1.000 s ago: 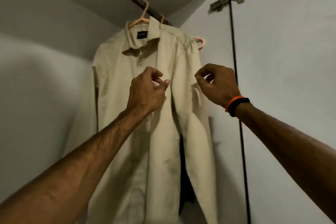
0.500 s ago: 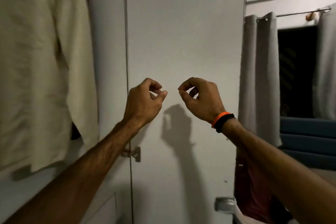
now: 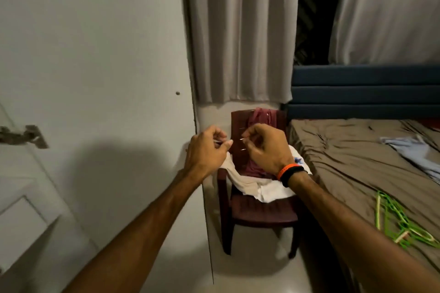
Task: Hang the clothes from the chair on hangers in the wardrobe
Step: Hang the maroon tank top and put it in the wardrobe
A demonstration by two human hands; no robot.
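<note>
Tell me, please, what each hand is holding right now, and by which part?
Nothing: the left hand and right hand are curled, empty, in front of the chair.

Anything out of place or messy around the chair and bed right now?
Somewhat. The white garment spills over the seat edge of the chair, with a maroon garment draped on its back. Green hangers lie loose on the bed, beside a light blue cloth. Nothing looks damaged.
</note>
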